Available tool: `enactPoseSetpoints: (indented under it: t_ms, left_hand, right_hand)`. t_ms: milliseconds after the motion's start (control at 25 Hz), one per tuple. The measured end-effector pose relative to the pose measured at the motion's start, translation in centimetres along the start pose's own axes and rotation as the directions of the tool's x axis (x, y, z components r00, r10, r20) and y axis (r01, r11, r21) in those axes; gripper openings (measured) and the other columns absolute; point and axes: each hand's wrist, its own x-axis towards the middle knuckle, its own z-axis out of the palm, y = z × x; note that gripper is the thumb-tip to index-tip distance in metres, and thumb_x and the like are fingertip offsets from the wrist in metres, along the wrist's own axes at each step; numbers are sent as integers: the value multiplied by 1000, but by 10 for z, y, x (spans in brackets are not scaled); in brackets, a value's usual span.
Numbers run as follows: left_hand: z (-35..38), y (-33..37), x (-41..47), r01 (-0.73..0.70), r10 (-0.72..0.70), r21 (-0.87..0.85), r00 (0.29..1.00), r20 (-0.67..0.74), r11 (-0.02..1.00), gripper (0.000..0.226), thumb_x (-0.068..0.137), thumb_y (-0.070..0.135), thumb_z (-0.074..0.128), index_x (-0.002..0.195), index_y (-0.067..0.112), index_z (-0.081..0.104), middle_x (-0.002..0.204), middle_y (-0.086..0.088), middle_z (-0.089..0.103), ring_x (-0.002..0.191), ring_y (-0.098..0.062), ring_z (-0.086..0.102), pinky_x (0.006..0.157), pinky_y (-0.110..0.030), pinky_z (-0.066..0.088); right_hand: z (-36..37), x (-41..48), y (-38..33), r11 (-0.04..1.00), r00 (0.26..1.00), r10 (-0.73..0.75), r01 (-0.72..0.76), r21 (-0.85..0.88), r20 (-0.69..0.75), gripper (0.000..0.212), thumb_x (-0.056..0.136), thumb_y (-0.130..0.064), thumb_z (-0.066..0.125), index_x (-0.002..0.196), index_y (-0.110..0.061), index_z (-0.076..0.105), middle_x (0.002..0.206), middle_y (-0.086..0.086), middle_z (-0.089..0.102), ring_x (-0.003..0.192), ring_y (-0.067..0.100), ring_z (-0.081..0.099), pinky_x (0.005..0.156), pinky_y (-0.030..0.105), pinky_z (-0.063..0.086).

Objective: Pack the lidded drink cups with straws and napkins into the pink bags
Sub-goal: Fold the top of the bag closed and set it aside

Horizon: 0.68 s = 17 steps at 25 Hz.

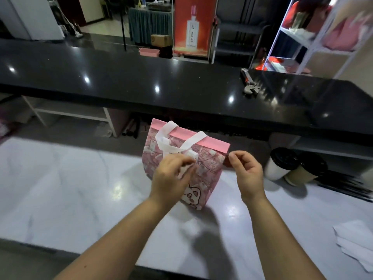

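Head view: one pink patterned bag (203, 158), two lidded cups (282, 164); left hand (171, 174) pinches its white handle (187, 146), right hand (247, 170) curled beside its rim, grasp unclear.

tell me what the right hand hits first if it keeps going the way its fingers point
Probably the pink bag: the right hand has its fingertips aimed left at the bag's top right corner, very close to it. Depth is hard to judge here.

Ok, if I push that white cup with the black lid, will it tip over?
Possibly. The white cup is tall, narrow-based and leans against the brown cup, so a shove may topple both. Its round body could then roll. Fill level is hidden, so weight is unclear.
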Motion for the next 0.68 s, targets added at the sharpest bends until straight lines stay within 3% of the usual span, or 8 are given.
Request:
enactPoseSetpoints:
  t_ms: [120,200,280,360,560,680]
  left_hand:
    - [-1,7,65,-192,192,66,981,11,979,12,86,13,69,96,8,72,93,0,70,91,-12,58,84,-25,46]
    - [6,10,97,-210,189,67,952,240,975,17,86,21,68,103,19,73,100,7,70,98,-10,59,88,-34,47]
    - [13,12,111,-207,106,132,840,531,969,27,85,32,69,112,31,68,108,15,66,108,-8,56,95,-42,43]
    - [16,12,115,-227,43,191,743,668,955,33,83,37,70,115,36,66,113,17,64,112,-8,53,100,-40,36]
    - [18,-1,115,-219,107,92,749,654,971,29,79,33,75,107,34,69,104,17,68,101,-6,60,93,-45,45]
    - [19,-5,111,-222,140,55,768,625,973,22,78,32,76,100,31,72,98,15,70,96,-6,62,92,-47,45]
  right_hand:
    - [0,-8,-9,991,984,72,-53,-125,160,16,74,-21,74,85,-12,68,83,8,71,80,18,66,76,32,57]
    - [2,-11,-9,989,986,99,-83,-124,131,10,78,-9,74,85,-6,68,84,14,71,79,21,67,77,37,57]
    - [4,-13,-9,988,991,120,-113,-105,60,4,83,-5,70,83,-2,68,82,18,70,77,26,68,79,44,58]
    - [6,-13,-10,986,991,130,-128,-103,11,5,85,-5,69,82,-1,68,80,18,70,77,30,68,79,46,58]
    - [15,-10,-10,978,985,136,-150,-144,-101,4,86,-5,67,83,-2,67,79,17,71,76,30,68,77,47,58]
    - [19,-9,-9,979,988,129,-141,-147,-86,3,85,-7,70,84,-5,68,81,16,70,74,24,67,77,47,57]
